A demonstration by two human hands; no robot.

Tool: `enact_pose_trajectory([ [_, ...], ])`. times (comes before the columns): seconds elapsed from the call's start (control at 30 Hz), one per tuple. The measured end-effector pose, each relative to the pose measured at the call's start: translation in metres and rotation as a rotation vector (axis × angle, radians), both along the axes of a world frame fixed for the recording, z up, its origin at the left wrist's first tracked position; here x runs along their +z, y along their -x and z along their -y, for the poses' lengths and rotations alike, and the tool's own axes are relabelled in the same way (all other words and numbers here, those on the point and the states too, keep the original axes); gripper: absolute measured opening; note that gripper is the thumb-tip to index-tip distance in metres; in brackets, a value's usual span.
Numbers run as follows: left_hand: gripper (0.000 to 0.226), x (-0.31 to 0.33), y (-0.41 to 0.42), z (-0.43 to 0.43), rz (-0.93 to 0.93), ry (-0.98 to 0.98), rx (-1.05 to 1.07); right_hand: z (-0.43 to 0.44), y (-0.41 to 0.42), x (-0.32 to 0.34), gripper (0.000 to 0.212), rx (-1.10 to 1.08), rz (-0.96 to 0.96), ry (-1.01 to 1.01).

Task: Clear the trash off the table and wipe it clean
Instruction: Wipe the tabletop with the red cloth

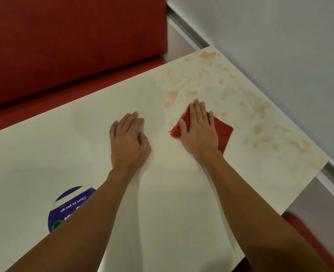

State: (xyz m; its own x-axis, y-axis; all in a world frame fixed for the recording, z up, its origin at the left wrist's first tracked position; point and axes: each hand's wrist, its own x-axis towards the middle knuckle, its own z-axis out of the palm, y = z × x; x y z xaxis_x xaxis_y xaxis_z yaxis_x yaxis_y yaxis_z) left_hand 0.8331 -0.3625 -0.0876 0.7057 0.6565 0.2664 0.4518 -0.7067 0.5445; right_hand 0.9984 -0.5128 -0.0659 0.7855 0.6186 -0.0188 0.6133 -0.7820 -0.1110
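Wiping step, I'd say. Red cloth [224, 134] lies folded flat on the surface [83, 154]. Right grip [198, 130] presses down on it, fingers straight and together, palm on top, nothing pinched. Left grip [129, 138] is just left of the cloth, flat on the bare surface, fingers straight, holding nothing (bracing, by the look of it). Brown smears [240, 107] start at the cloth's far edge and run beyond it and to its right, toward the wall [280, 36]. Round purple sticker [69, 207] sits well to the cloth's near left.

Handling, my guess: the cloth is thin, soft and light, with frayed threads at its left corner. It'll bunch or unfold if pushed by one edge, so keep the palm across the middle and fingertips at the leading edge. Smears likely need pressure and repeat passes.
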Motion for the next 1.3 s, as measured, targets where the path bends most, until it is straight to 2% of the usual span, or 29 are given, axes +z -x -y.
enact_pose_trajectory([
  [0.07, 0.047, -0.001, 0.001, 0.0, -0.006, 0.003, 0.0, -0.029, 0.0, 0.001, 0.076, 0.015, -0.029, -0.021],
  [0.17, 0.048, 0.0, 0.0, 0.001, -0.009, -0.002, -0.001, -0.015, 0.014, 0.004, 0.071, 0.32, -0.035, -0.006],
  [0.23, 0.047, 0.0, 0.0, 0.0, -0.002, -0.013, 0.001, 0.018, 0.016, 0.001, 0.069, 0.431, -0.034, 0.005],
  [0.33, 0.046, -0.001, -0.001, 0.0, 0.013, -0.008, 0.007, 0.024, -0.002, -0.002, 0.069, 0.244, -0.003, 0.001],
  [0.43, 0.047, -0.001, -0.002, 0.001, 0.015, 0.004, 0.011, -0.025, -0.015, -0.003, 0.074, 0.058, -0.016, -0.004],
  [0.53, 0.048, -0.001, -0.002, 0.001, 0.037, 0.019, 0.029, -0.051, -0.005, -0.001, 0.072, 0.218, -0.04, 0.0],
  [0.63, 0.046, -0.001, -0.002, -0.002, 0.069, 0.06, 0.069, -0.018, 0.01, 0.001, 0.069, 0.435, -0.063, 0.007],
  [0.7, 0.046, -0.001, -0.004, -0.004, 0.054, 0.076, 0.07, 0.012, 0.015, 0.001, 0.067, 0.379, -0.064, -0.008],
  [0.8, 0.051, 0.002, -0.015, -0.016, -0.018, 0.027, 0.019, 0.036, 0.016, 0.0, 0.069, 0.171, -0.036, -0.003],
  [1.0, 0.051, 0.002, -0.042, -0.055, -0.073, 0.003, -0.116, -0.028, -0.021, -0.007, 0.075, -0.198, -0.052, -0.044],
  [1.1, 0.048, -0.003, -0.04, -0.053, -0.067, -0.039, -0.114, -0.053, -0.03, -0.005, 0.076, -0.074, -0.053, -0.003],
  [1.2, 0.05, 0.0, -0.041, -0.052, -0.067, -0.04, -0.097, -0.019, -0.006, -0.003, 0.074, 0.146, -0.032, 0.011],
  [1.23, 0.05, 0.001, -0.041, -0.052, -0.064, -0.042, -0.098, -0.004, 0.0, -0.004, 0.074, 0.141, -0.034, 0.009],
  [1.3, 0.05, 0.001, -0.04, -0.053, -0.052, -0.047, -0.099, 0.005, -0.004, -0.007, 0.073, -0.003, -0.027, 0.007],
])
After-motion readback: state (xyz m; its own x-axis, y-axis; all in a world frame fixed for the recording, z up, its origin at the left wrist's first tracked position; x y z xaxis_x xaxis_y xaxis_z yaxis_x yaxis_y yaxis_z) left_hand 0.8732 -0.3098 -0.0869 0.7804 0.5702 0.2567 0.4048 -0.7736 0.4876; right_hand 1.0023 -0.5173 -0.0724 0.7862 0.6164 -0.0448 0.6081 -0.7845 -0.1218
